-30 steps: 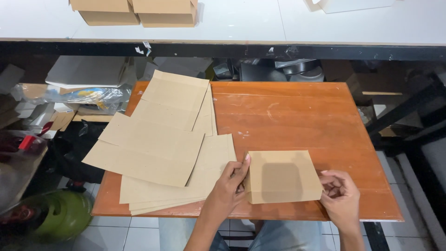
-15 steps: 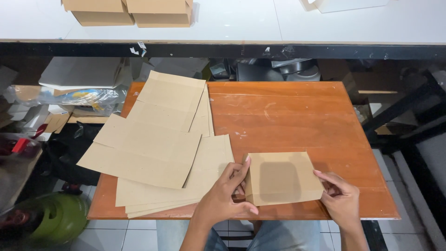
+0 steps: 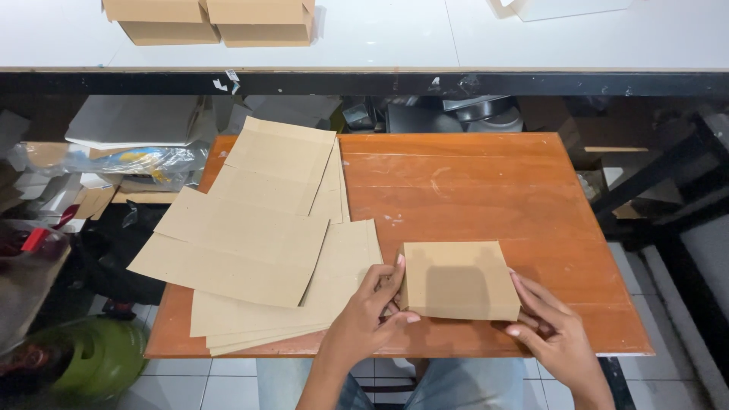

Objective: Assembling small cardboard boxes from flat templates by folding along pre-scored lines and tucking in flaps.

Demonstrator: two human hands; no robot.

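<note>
A small brown cardboard piece [image 3: 459, 279], folded flat into a near square, lies near the front edge of the orange-brown wooden table [image 3: 493, 182]. My left hand [image 3: 372, 319] grips its left edge, thumb underneath and fingers on top. My right hand [image 3: 548, 330] holds its lower right corner. To the left lies a stack of flat cardboard sheets [image 3: 250, 250], fanned out and overhanging the table's left side.
A white worktop [image 3: 380, 38] runs along the back, bearing two assembled cardboard boxes [image 3: 213, 19]. Clutter of plastic bags and paper [image 3: 114, 163] fills the left side, with a green round object [image 3: 95, 357] on the tiled floor. Black metal frames [image 3: 661, 182] stand at the right.
The cardboard piece has been folded more squarely, its raised flaps pressed down. My left hand shifted onto its left edge and my right hand closed in on the lower right corner.
</note>
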